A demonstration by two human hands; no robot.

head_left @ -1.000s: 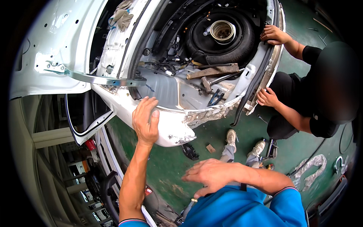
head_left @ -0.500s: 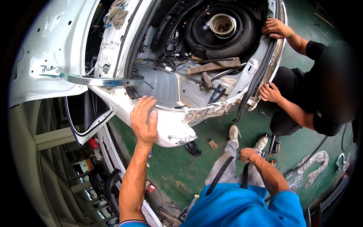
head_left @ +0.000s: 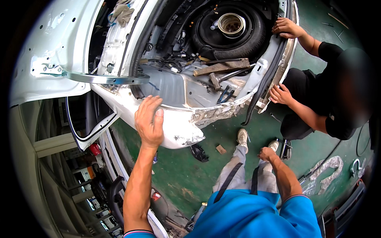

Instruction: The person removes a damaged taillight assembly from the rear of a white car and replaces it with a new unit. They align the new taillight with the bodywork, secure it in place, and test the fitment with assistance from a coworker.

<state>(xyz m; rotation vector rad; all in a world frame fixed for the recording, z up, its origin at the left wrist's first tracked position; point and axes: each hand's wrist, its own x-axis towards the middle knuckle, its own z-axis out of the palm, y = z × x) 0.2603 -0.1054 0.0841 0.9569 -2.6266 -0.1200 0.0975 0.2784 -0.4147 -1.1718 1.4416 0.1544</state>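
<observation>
My left hand (head_left: 149, 121) lies flat on the white, scraped rear corner panel (head_left: 178, 129) of a stripped car body, fingers spread over its edge. My right hand (head_left: 266, 153) hangs low by my thigh, fingers curled, with nothing visible in it. The open boot holds a spare tyre (head_left: 232, 27), a wooden block (head_left: 222, 66) and a hammer (head_left: 216, 81). A person in black crouches at the right, one hand (head_left: 286, 27) on the upper boot rim and the other hand (head_left: 280, 95) on the lower edge by a black rubber seal (head_left: 264, 89).
A metal strut (head_left: 105, 78) runs from the white door panel (head_left: 51, 59) to the body. The green floor (head_left: 178, 174) carries a small wooden chip (head_left: 220, 149), a black part (head_left: 198, 152), crumpled plastic (head_left: 329, 170) and cables at the right.
My right hand has dropped from in front of my chest down to my side. My left hand has stayed on the corner panel. The other person's hands have barely moved.
</observation>
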